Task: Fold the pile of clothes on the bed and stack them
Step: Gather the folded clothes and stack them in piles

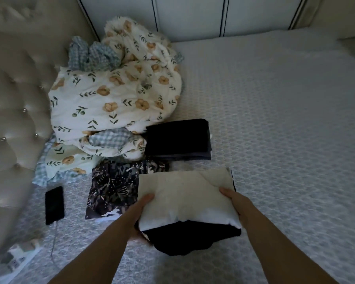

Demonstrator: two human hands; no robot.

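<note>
L hand point(140, 210), R hand point(232, 201) gripping folded cream garment point(184, 197) btwn them

No text, label, brand, number or sign can be read anywhere in the view. The printed item point(16, 261) at the lower left edge of the bed is too blurred for any lettering to be made out.

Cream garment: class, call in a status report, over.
Left hand and right hand grip folded cream garment, dark item beneath. Folded dark stack beyond. Patterned garment alongside; path open.
</note>
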